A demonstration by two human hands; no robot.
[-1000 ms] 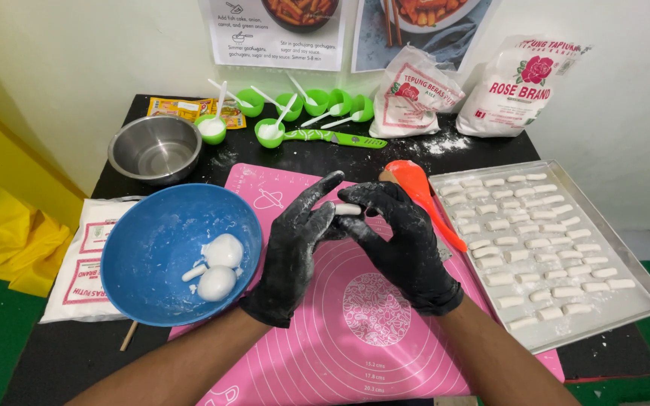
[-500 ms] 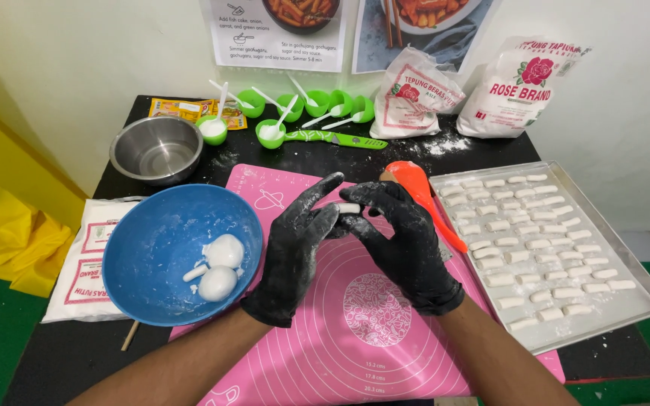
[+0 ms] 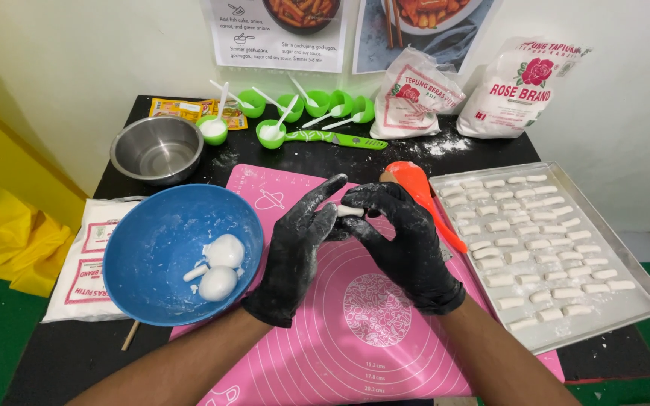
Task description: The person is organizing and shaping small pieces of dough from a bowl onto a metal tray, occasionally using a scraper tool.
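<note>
Both my hands wear black gloves dusted with flour and meet above the pink silicone mat [image 3: 370, 338]. Between them is a small white piece of dough [image 3: 350, 212]; the fingers of my right hand [image 3: 404, 240] pinch it against the palm and fingers of my left hand [image 3: 297, 244]. To the left sits a blue bowl [image 3: 152, 233] with two white dough lumps [image 3: 220, 265] and a small dough stick. On the right a metal tray [image 3: 626, 263] holds several rows of short white dough sticks [image 3: 536, 240].
An orange spatula [image 3: 419, 192] lies between mat and tray. At the back stand a steel bowl [image 3: 156, 149], green measuring cups with white spoons [image 3: 280, 124], a green knife [image 3: 340, 140], yellow sachets and two flour bags [image 3: 517, 90]. Another flat flour bag [image 3: 84, 256] lies at the left edge.
My hands stay together over the mat, with only slight finger movement working the dough piece. Nothing else has moved.
</note>
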